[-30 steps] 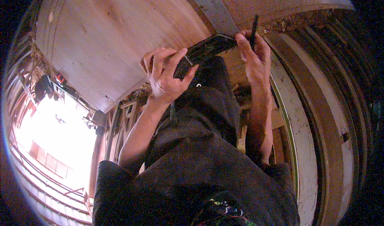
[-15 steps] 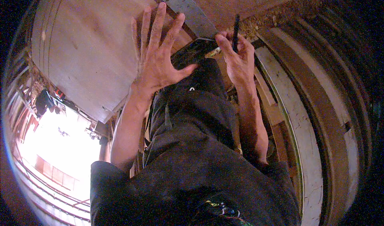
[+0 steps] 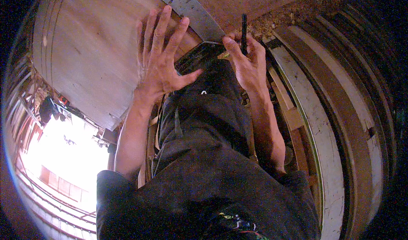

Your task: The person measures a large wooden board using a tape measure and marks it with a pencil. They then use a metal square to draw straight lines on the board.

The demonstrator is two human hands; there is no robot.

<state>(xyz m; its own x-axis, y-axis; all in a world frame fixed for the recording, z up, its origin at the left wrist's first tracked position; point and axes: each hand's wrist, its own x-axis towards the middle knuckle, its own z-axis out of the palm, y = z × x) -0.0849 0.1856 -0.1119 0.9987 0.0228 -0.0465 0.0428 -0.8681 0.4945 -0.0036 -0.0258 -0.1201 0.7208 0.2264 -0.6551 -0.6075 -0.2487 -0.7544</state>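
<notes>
My left hand point(image 3: 159, 61) is open, its fingers spread wide, over a large pale wooden board point(image 3: 93, 57). I cannot tell whether its fingers touch the surface. To the right, my right hand point(image 3: 250, 61) is closed around a slim black stick point(image 3: 244, 32), shaped like a pencil or marker, which points upward between its fingers. The thumb and forefinger of that hand come together at the near end of a grey strip point(image 3: 187, 6) beside the board; whether they also pinch something there is hidden.
Long planks point(image 3: 314, 112) are stacked along the right side. Wood shavings point(image 3: 272, 23) lie behind my right hand. A brown panel point(image 3: 238, 2) spans the top right of the grey strip. At left is a bright opening point(image 3: 68, 155).
Both hands have shifted slightly left. The left hand stays spread; the black stick stays in the right hand and now stands a little more upright.
</notes>
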